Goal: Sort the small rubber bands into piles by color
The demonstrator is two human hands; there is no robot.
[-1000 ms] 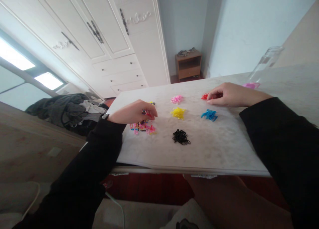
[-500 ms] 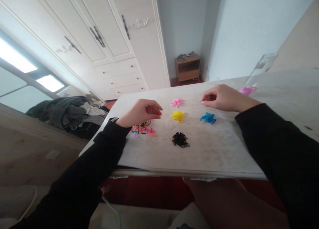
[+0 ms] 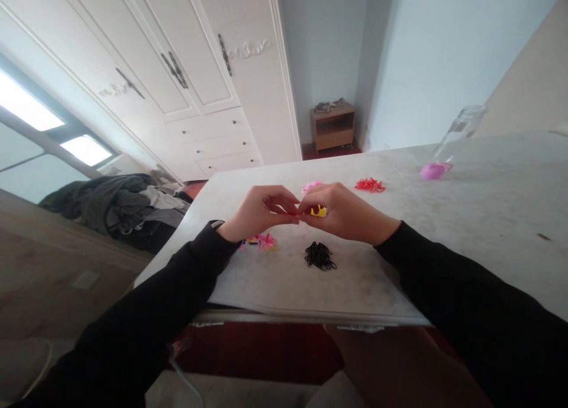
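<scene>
My left hand (image 3: pixel 266 211) and my right hand (image 3: pixel 348 214) meet fingertip to fingertip above the table, both pinched closed. A reddish bit, seemingly a small rubber band (image 3: pixel 294 214), shows where the fingertips join; its outline is blurred. Behind the right fingers, part of a yellow rubber band pile (image 3: pixel 318 211) peeks through. A pink pile (image 3: pixel 312 186) sits just beyond, partly covered. Below the left hand is a mixed-colour pile (image 3: pixel 266 241), partly hidden. Nearer me lies a black rubber band pile (image 3: pixel 319 256). The red pile (image 3: pixel 370 185) lies beyond my right hand.
A clear bottle (image 3: pixel 459 135) with pink at its lower end leans at the table's far right. The white tabletop (image 3: pixel 275 283) ends at a front edge near me. Dark clothes (image 3: pixel 110 206) are heaped left, and a white wardrobe (image 3: pixel 213 129) stands behind.
My right hand has moved left from the red pile, exposing it and covering the blue pile. My left hand has shifted slightly right and down, and the fingertips now meet.
</scene>
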